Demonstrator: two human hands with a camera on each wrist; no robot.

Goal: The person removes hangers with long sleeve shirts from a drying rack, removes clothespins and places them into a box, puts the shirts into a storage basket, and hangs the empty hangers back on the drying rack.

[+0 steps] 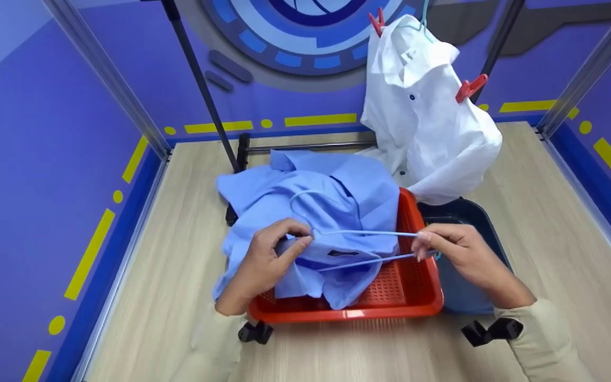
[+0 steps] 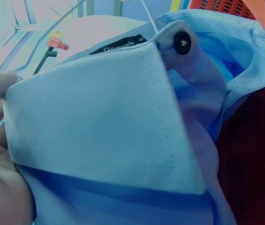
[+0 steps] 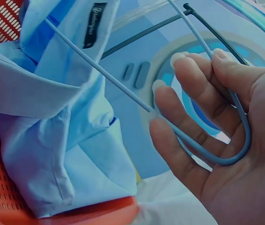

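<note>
I'm apparently fitting the blue hanger (image 1: 369,232) into the blue shirt (image 1: 258,193) draped over the left edge of the red basket (image 1: 348,315), my left hand (image 1: 268,257) pinching the collar (image 2: 90,112), my right hand (image 1: 456,248) gripping the outer end (image 3: 227,161), which next needs easing inside

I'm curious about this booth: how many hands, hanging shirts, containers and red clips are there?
Hands: 2 (left hand, right hand)
Hanging shirts: 1 (white shirt)
Containers: 2 (red basket, dark tub)
Red clips: 2 (upper clip, lower clip)
Total: 7
</note>
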